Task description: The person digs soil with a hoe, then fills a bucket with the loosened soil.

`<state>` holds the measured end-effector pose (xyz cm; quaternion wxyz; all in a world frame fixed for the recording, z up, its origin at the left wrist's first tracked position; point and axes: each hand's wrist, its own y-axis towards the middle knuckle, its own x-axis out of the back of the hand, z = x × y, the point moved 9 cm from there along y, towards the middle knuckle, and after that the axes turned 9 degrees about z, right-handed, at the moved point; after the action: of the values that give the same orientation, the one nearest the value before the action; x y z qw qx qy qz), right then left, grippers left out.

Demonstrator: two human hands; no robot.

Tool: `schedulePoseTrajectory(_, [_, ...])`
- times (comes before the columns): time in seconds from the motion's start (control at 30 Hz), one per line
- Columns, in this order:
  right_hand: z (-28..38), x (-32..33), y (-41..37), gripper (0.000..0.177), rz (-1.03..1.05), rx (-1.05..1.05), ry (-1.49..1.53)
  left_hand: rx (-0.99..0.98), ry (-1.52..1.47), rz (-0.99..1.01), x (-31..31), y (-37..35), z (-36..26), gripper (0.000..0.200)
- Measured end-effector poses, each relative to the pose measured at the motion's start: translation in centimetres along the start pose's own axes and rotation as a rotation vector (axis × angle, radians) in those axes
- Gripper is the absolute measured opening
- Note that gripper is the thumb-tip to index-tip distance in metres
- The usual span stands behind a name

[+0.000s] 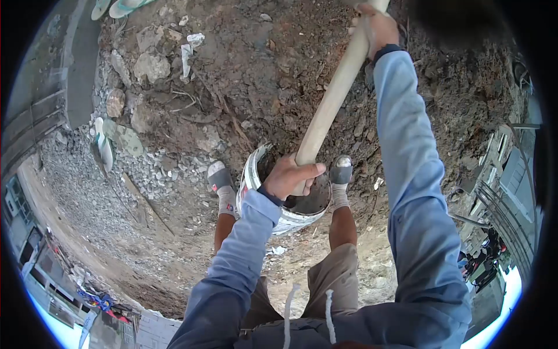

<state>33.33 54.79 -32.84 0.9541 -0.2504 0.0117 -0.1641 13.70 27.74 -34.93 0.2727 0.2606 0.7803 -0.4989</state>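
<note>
A thick, pale wooden handle (334,93) runs slantwise in front of me; the tool's head is not in view. Near its lower end my left hand (290,177) is closed around it, just over the mouth of a bucket. Farther up, at the top of the view, my right hand (381,30) is wrapped around the same handle. The bucket (299,223), white and smeared with dirt, stands between my feet with its opening partly covered by my left hand and the handle. Brown, damp soil (285,70) lies beyond the bucket.
My feet, in socks and grey slippers (218,177), stand on either side of the bucket. Grey gravel (157,174) and larger stones (152,67) lie to the left, with a loose sandal (104,145). Wooden pieces and rods (503,203) are piled at the right.
</note>
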Motion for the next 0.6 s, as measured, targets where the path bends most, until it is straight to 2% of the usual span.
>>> schedulePoseTrajectory(0.03, [-9.1, -2.9, 0.8, 0.029, 0.127, -0.180, -0.076, 0.100, -0.173, -0.081, 1.5, -1.1, 4.5, 0.025])
schedulePoseTrajectory(0.07, [-20.2, -3.4, 3.8, 0.031, 0.070, -0.233, -0.408, 0.130, -0.256, -0.204, 2.9, -2.4, 8.7, 0.022])
schedulePoseTrajectory(0.13, [-19.2, -5.6, 0.8, 0.034, 0.023, -0.279, -0.304, 0.171, -0.310, -0.157, 4.4, -4.7, 8.1, 0.019])
schedulePoseTrajectory(0.2, [-16.8, -3.8, -0.1, 0.035, 0.047, -0.494, -0.247, 0.213, -0.241, -0.204, 1.2, -4.2, 5.6, 0.020])
schedulePoseTrajectory(0.23, [-16.2, -3.3, 1.1, 0.035, 0.040, -0.543, -0.227, 0.171, -0.224, -0.150, -0.5, -3.4, 3.4, 0.021])
schedulePoseTrajectory(0.3, [-17.0, -3.1, 3.5, 0.036, 0.117, -0.487, -0.416, 0.171, -0.257, -0.176, -0.8, -3.4, 2.6, 0.022])
schedulePoseTrajectory(0.37, [-19.4, -2.5, 4.2, 0.038, 0.147, -0.463, -0.493, 0.158, -0.285, -0.176, -0.6, -3.4, 3.7, 0.022])
schedulePoseTrajectory(0.43, [-18.4, -3.3, 3.4, 0.042, 0.210, -0.277, -0.654, 0.117, -0.283, -0.207, -0.3, -3.8, 5.6, 0.021])
schedulePoseTrajectory(0.47, [-18.4, -2.9, 2.8, 0.042, 0.211, -0.276, -0.667, 0.113, -0.294, -0.201, -1.0, -4.1, 6.7, 0.021])
schedulePoseTrajectory(0.53, [-17.7, -1.9, -1.3, 0.042, 0.201, -0.472, -0.653, 0.096, -0.468, -0.172, -4.6, -4.9, 9.1, 0.018])
schedulePoseTrajectory(0.6, [-19.0, -0.5, -4.5, 0.041, 0.175, -0.562, -0.639, 0.167, -0.511, -0.224, -6.6, -7.0, 11.4, 0.017])
